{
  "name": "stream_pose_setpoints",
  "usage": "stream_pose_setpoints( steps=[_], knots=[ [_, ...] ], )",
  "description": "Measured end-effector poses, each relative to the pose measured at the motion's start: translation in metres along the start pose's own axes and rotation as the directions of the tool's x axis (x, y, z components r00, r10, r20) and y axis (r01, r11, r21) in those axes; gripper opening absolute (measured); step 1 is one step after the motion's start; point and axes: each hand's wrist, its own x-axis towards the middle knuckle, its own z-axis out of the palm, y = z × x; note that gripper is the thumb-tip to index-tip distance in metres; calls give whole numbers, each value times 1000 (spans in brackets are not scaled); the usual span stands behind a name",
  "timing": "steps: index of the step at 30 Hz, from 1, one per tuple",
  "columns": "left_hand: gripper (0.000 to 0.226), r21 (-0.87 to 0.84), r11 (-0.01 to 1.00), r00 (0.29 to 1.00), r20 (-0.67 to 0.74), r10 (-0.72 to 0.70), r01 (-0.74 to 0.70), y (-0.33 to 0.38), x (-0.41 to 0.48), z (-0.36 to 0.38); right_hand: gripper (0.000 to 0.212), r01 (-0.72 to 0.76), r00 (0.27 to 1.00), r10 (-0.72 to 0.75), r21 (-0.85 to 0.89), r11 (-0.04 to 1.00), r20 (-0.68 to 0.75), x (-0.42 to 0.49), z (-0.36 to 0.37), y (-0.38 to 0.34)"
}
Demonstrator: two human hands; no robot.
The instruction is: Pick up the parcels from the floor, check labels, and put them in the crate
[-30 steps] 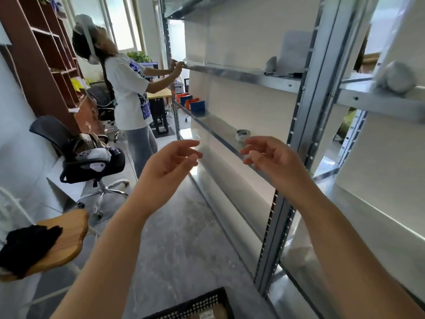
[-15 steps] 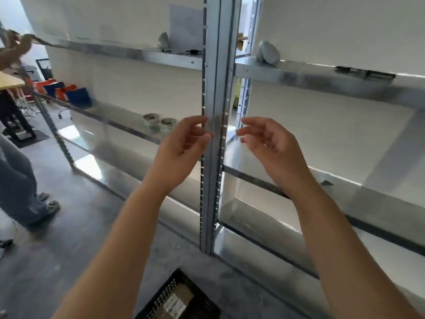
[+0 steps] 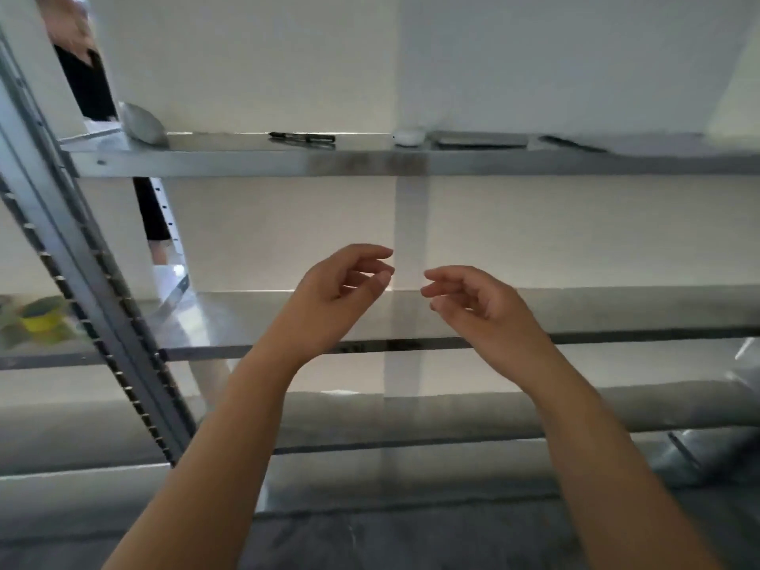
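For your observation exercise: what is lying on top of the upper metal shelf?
On the upper shelf: a black pen, a small white object, a flat grey item and a grey lump. Its far right is blurred.

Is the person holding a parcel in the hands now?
No, the left hand and right hand are both empty, raised before the metal shelf.

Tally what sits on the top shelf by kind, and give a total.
Black marker pen: 1
Grey rounded lump, at the left end: 1
Small white round object: 1
Flat dark slabs, blurred: 2, one and another
Total: 5
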Motion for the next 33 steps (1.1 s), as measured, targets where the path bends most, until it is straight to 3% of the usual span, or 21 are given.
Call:
stream_pose_setpoints(
  steps=[5,13,22,27,31,33],
  knots=[
    [24,-57,995,982,167,93,-85,45,51,127,25,-63,987,57,-37,997,-153,-29,-126,45],
    [24,-230,962,914,340,221,-147,100,97,315,30,-176,893,147,-31,984,-425,-95,-286,117],
    [23,-374,926,762,587,271,-42,129,136,469,28,-296,693,230,22,955,-683,-157,-386,180],
    [22,-506,863,607,687,399,6,150,159,561,24,-431,498,246,9,902,-832,-197,-433,208],
    [23,-564,825,375,770,516,22,162,167,633,21,-478,217,218,91,874,-951,-220,-465,215],
    [24,-589,808,293,776,558,20,168,175,670,21,-512,118,204,116,851,-972,-228,-473,218]
  ],
)
